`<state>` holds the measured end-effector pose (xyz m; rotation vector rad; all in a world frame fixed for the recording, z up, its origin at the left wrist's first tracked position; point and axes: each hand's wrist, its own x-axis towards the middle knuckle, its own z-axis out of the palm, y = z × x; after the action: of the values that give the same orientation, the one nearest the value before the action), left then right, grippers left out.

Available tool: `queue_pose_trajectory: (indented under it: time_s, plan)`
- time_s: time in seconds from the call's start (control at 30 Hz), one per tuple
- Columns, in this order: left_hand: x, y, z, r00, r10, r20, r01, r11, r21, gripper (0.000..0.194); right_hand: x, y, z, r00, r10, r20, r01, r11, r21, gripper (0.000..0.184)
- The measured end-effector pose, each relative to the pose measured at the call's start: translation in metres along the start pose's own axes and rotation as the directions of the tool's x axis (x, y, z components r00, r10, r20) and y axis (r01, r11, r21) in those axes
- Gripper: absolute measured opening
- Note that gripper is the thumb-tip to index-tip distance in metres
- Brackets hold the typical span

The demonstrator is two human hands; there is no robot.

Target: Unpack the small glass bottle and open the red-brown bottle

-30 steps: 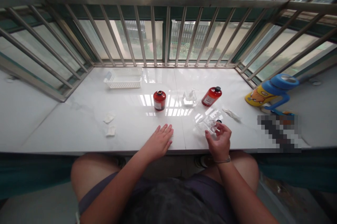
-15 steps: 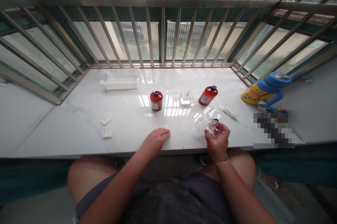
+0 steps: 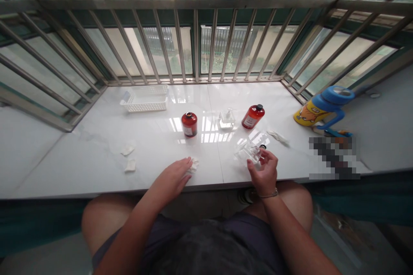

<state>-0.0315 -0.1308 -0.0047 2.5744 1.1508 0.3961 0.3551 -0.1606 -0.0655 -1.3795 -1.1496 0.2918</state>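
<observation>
My left hand [image 3: 174, 175] rests low over the counter, fingertips and thumb closed around a crumpled white tissue [image 3: 194, 165] that lies on the surface. My right hand [image 3: 265, 172] curls its fingers at a clear, shiny plastic-looking piece [image 3: 248, 153]. A small black ring or cap [image 3: 263, 146] shows just past these fingertips; its exact kind is unclear. Beyond the hands stand a red bottle [image 3: 189, 125] with an uncovered neck and a red bottle with a black cap [image 3: 253, 116]. Between them is a small clear container [image 3: 227, 119] with a pump-like top.
Two folded white tissue pieces [image 3: 130, 165] lie at the left. A white perforated basket [image 3: 146, 107] stands at the back. To the right are a thin whitish strip [image 3: 278, 137], a yellow and blue flask [image 3: 311, 113] and a blurred dark object [image 3: 335, 159]. Window bars bound the counter.
My left hand has slid left and slightly toward me, and the tissue has shifted the same way and shows more. The right hand stays nearly in place; the view has drifted slightly.
</observation>
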Motion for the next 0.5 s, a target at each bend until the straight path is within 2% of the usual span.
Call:
queue_pose_trajectory:
  time_s: [0.13,0.23,0.37,0.5]
  plan:
    - [-0.005,0.024,0.037,0.996,-0.05,0.068,0.038,0.986,0.163,0.059,-0.001,0.002,-0.001,1.0,0.002,-0.005,-0.002,1.0,-0.01,0.07]
    - [-0.003,0.044,0.061,0.991,-0.13,0.016,0.122,0.962,0.246,0.068,-0.001,0.001,-0.001,1.0,0.009,-0.005,-0.009,1.0,-0.017,0.07]
    - [0.004,0.067,0.072,0.991,-0.129,-0.019,0.13,0.963,0.237,0.071,-0.001,0.0,-0.001,1.0,0.01,-0.004,-0.01,1.0,-0.015,0.069]
    - [0.006,0.09,0.077,0.999,0.004,0.041,-0.01,0.985,0.17,0.07,-0.001,0.003,-0.002,1.0,0.0,0.002,0.0,1.0,-0.031,0.069]
